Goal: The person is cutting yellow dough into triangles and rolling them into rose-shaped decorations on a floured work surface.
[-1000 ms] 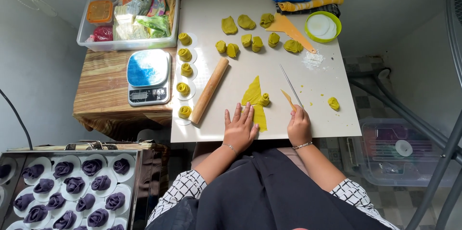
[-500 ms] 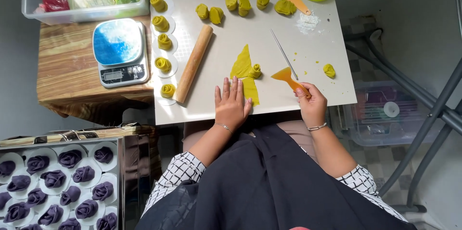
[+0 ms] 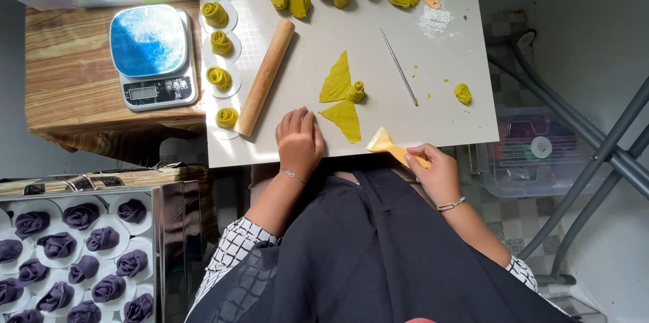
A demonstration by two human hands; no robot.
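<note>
At the near edge of the white surface (image 3: 433, 93), the left hand (image 3: 299, 142) lies flat and empty beside the yellow-green dough triangle (image 3: 344, 119), steadying the work, while the right hand (image 3: 436, 171) grips a yellow scraper (image 3: 387, 144) angled toward that triangle, with the rolling pin (image 3: 265, 77) left of it and rolled pieces beyond.

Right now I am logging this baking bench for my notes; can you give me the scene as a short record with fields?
left hand: flat on the white board, beside a green dough triangle
right hand: holds a yellow scraper at the board's near edge
centre: second dough triangle with a small rolled piece
beside: wooden rolling pin, thin metal rod
left side: kitchen scale, row of green dough rolls
lower left: tray of purple buns
</note>
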